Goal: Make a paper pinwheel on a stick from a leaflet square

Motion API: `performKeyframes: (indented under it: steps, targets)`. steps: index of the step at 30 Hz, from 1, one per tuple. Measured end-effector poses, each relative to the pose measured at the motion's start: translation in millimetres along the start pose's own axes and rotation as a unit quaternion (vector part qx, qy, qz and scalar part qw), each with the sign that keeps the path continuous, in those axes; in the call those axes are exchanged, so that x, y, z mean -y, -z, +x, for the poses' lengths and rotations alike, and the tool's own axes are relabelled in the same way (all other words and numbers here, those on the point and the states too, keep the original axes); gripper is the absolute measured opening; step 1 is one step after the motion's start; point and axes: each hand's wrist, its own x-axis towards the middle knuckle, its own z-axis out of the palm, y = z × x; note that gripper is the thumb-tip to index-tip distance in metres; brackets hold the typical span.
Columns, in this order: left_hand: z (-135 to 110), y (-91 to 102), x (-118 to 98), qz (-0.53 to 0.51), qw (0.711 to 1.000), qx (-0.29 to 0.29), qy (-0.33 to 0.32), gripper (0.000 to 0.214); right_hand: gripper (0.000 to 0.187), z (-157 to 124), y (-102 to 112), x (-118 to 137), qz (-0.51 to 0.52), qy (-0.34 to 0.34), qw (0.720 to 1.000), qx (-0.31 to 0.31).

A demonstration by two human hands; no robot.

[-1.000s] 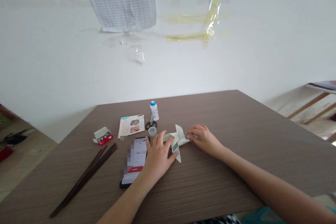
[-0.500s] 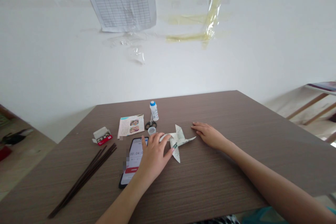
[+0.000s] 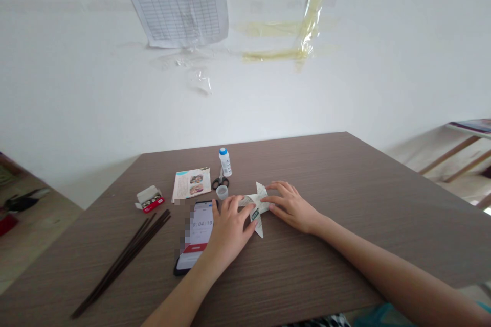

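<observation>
A folded paper pinwheel [image 3: 258, 219] with printed blades lies on the brown table, between my two hands. My left hand [image 3: 230, 225] rests with spread fingers on its left blade. From the other side my right hand [image 3: 289, 207] lays its outstretched fingers over the right blade, hiding most of it. Both hands are open and press on the paper without gripping it. Just left of my left hand, partly behind the wrist, lies a phone [image 3: 197, 230] with a running timer on its screen.
Behind my left hand are a small clear cup [image 3: 221, 192], black-handled scissors [image 3: 220, 182], a white glue bottle [image 3: 225, 162] with a blue top and a printed booklet [image 3: 192, 184]. Further left are an opened small red-and-white box [image 3: 150, 199] and several thin dark sticks [image 3: 126, 258].
My right hand has moved left from the bare table onto the pinwheel's right blade, which now lies flatter. My left hand has barely shifted on the left blade.
</observation>
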Motion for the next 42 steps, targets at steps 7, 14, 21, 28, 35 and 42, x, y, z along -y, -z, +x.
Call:
performKeyframes:
  steps: [7, 14, 21, 28, 35, 42]
  targets:
    - [0, 4.3, -2, 0.007, 1.000, 0.016, 0.002, 0.039, 0.025, 1, -8, 4, -0.027, -0.013, 0.999, 0.022]
    - [0, 3.6, -2, 0.001, 1.000, 0.006, -0.002, 0.041, 0.025, 6, -10, 16, -0.078, -0.024, 0.996, 0.041]
    - [1, -3.8, 3, 0.006, 1.000, 0.000, -0.001, 0.039, 0.036, 4, -6, 13, -0.045, -0.056, 0.994, 0.082]
    - [-1, -8.6, 8, -0.002, 1.000, -0.003, -0.009, 0.040, 0.046, -2, -10, 6, 0.034, -0.092, 0.991, 0.086]
    - [-2, -9.6, 9, -0.034, 0.999, -0.020, -0.004, 0.035, 0.049, 1, -9, 2, 0.084, -0.097, 0.989, 0.071]
    - [-2, -8.0, 7, -0.043, 0.999, -0.024, -0.009, 0.037, 0.045, 2, -8, 7, 0.056, -0.094, 0.990, 0.083]
